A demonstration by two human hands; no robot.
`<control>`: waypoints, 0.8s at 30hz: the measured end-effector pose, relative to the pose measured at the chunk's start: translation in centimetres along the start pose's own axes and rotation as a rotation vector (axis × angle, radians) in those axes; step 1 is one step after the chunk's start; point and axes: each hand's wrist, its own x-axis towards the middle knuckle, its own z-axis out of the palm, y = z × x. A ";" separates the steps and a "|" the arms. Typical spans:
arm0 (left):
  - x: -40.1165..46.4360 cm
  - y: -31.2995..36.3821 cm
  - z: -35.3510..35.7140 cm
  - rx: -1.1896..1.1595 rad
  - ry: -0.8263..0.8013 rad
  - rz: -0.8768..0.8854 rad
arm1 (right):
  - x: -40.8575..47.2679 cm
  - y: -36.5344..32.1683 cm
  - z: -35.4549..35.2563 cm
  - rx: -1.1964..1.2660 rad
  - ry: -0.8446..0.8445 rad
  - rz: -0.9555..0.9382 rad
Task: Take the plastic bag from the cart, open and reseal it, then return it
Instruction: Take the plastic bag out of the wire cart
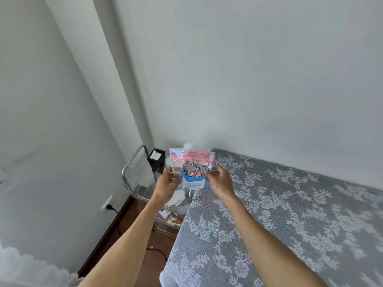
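Observation:
I hold a small plastic bag (191,168) upright in the air above the cart (134,177). It has a pink top strip, a grey cartoon hippo and a blue patch. My left hand (166,184) pinches its left edge. On the other side my right hand (218,180) grips the right edge near the hippo. Whether the bag's seal is open or closed cannot be told. The cart is a clear-walled trolley with a metal tube frame, standing in the corner under the bag.
A table with a grey lace floral cloth (290,214) fills the right side, its left edge next to the cart. A black box (156,160) sits on the cart's top. A wall socket with a black plug (108,205) and cable is at the left. White walls are close behind.

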 end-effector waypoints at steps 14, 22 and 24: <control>-10.0 1.6 23.5 -0.172 -0.340 -0.048 | -9.8 13.1 -22.2 -0.068 0.233 0.126; -13.9 -1.9 30.7 -0.179 -0.475 -0.112 | -14.6 20.8 -27.0 -0.025 0.215 0.292; -14.7 -2.9 31.4 -0.134 -0.474 -0.122 | -15.3 22.2 -27.2 -0.009 0.197 0.319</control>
